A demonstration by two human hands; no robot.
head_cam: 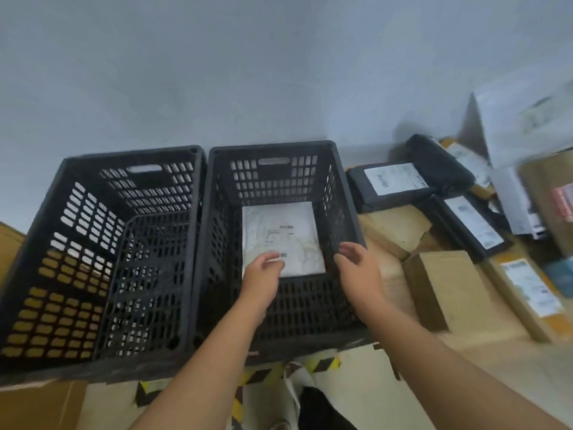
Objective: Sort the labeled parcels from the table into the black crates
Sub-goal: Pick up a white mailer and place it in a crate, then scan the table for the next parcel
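Two hands, left hand (263, 270) and right hand (356, 265), hover relaxed, holding nothing, over the right black crate (273, 146), where a white labeled parcel (286, 234) lies flat.

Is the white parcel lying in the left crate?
No, the white parcel lies flat on the bottom of the right crate, which stands beside the left crate.

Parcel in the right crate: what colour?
The parcel is white with black print; the head view shows it best.
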